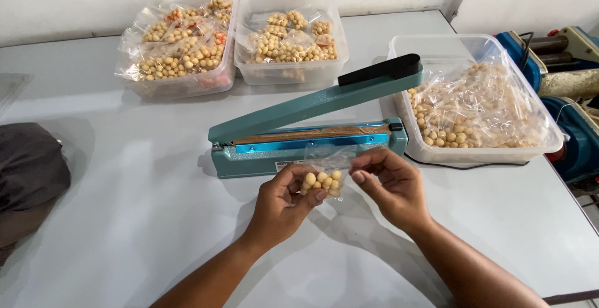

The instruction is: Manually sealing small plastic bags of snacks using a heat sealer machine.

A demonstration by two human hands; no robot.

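the left hand [284,201] is pinching a small clear plastic pouch of pale yellow round nuts [324,180] between thumb and fingertips, its grip clamped on the pouch's lower left side. the right hand [390,186] is holding the pouch's right edge, fingers curled in and closed on the film. the pouch is hanging between both hands just above the white worktop [125,208], with its open top reaching toward twelve o'clock, just at the front edge of the teal-green metal heat sealer [306,143]. the sealer's arm with the black handle [380,69] is standing raised, slanting up toward two o'clock, so the sealing bar is lying exposed.

judging from this, the step in hand is lining the pouch mouth up with the bar; the move after that seems to call for flattening the film and keeping the nuts back from the seam.

at three o'clock a clear plastic tub of loosely bagged nuts [480,102] is sitting just beside the sealer. at eleven and twelve o'clock two clear tubs of filled pouches [231,46] are standing side by side, touching. a dark grey cloth bundle [28,171] is lying at nine o'clock.
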